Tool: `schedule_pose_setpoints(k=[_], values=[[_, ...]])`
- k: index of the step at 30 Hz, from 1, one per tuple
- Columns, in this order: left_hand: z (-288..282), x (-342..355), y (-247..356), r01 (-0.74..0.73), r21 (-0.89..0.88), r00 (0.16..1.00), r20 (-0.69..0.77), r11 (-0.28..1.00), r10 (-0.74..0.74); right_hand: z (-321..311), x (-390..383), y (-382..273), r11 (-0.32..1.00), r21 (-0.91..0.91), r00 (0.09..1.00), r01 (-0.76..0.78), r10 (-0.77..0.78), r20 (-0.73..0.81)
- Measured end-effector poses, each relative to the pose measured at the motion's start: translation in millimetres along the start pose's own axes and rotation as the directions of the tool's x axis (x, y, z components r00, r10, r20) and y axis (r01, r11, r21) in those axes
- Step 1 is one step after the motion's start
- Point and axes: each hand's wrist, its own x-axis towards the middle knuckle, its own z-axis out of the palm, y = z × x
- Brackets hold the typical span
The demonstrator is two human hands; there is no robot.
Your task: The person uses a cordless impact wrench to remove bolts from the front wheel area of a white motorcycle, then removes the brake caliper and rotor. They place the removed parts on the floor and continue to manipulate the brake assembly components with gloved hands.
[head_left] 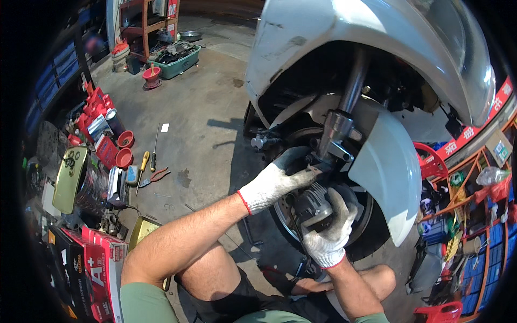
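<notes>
Grey, finned, round metal housing sat before the black-tyred wheel, inside its rim edge; the white-gloved right hand grasped it, the white-gloved left hand curled above, its grip unclear.

The left hand and right hand wear red-cuffed white gloves with dark grey smudges; the finned part is grey, the fender pale blue. Toward the grey floor's left edge lie red-handled pliers and a yellow-handled screwdriver.
</notes>
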Motion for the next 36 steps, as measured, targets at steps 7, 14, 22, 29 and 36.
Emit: schedule_pose_setpoints(k=[7,14,22,29,36], values=[[-32.1,23.8,-12.7,-0.005,0.017,0.960,-0.280,1.000,0.010,-3.7,4.0,-1.5,1.000,0.002,0.999,-0.003,0.003,0.033],[-53.0,92.8,23.1,0.184,0.479,0.983,-0.069,0.858,-0.172,-1.4,6.0,0.3,0.999,-0.030,0.997,0.032,-0.030,0.067],[-65.0,115.9,31.3,0.000,0.556,0.972,0.194,0.831,-0.130,-14.3,5.7,2.4,0.998,0.053,0.981,-0.024,0.013,0.195],[-58.2,107.4,45.5,0.115,0.361,0.974,0.141,0.925,-0.176,-14.2,-5.5,14.3,0.996,0.085,0.983,-0.021,0.005,0.183],[-48.0,119.4,28.1,0.044,0.387,0.990,0.107,0.921,-0.092,-11.2,-3.7,8.8,0.999,0.031,0.980,-0.033,0.026,0.198]])
